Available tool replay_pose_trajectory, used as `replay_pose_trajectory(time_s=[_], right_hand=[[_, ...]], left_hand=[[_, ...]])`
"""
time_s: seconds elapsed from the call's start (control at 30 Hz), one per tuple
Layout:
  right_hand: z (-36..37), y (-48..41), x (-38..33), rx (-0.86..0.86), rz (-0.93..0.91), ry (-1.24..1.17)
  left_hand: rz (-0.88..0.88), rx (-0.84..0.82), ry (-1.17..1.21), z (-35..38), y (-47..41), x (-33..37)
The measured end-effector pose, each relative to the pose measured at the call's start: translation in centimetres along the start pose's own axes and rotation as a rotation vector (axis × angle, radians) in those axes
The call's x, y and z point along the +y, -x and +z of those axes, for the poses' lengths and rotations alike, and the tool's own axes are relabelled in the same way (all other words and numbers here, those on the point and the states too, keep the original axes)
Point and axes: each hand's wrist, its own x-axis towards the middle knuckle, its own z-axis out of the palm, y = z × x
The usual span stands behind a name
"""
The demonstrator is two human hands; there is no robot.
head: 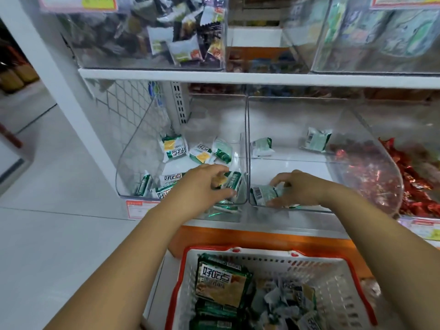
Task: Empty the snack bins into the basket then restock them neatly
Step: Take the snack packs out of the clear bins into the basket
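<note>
Our left hand (204, 184) and right hand (297, 189) each clutched green-and-white foil snack packets (232, 183) that we feared might slip past the red-rimmed white plastic basket (273, 265).

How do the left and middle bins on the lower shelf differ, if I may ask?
The left bin holds more packets than the middle bin's few. Left bin packets mostly show printed fronts; middle bin ones, pale backs. Both are clear; left hand is in one, right hand in the other.
</note>
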Motion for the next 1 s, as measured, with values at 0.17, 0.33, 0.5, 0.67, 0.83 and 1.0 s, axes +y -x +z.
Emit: replay_pose_trajectory(time_s=[0.17, 0.33, 0.5, 0.67, 0.83, 1.0], right_hand=[[0.2, 0.8, 0.6, 0.017, -0.052, -0.188], [0.4, 1.2, 0.9, 0.028, -0.075, -0.274], [0.2, 0.3, 1.2, 0.117, -0.074, -0.206], [0.5, -0.5, 1.3, 0.094, -0.057, -0.174], [0.7, -0.4, 1.1, 0.085, -0.075, -0.188], [0.9, 0.0, 0.8, 0.106, -0.094, -0.186]], left_hand=[[-0.134, -0.186, 0.011, 0.5, -2.5, 0.7], [-0.179, -0.166, 0.006, 0.0, -3.2, 0.0], [-0.216, -0.086, -0.055, -1.1, -4.5, -2.5], [-0.232, -0.192, -0.013, -0.4, -5.5, -2.4], [-0.245, -0.127, 0.067, -0.2, -5.7, -2.4], [-0.294, -0.161, 0.135, -0.3, -5.5, -2.1]])
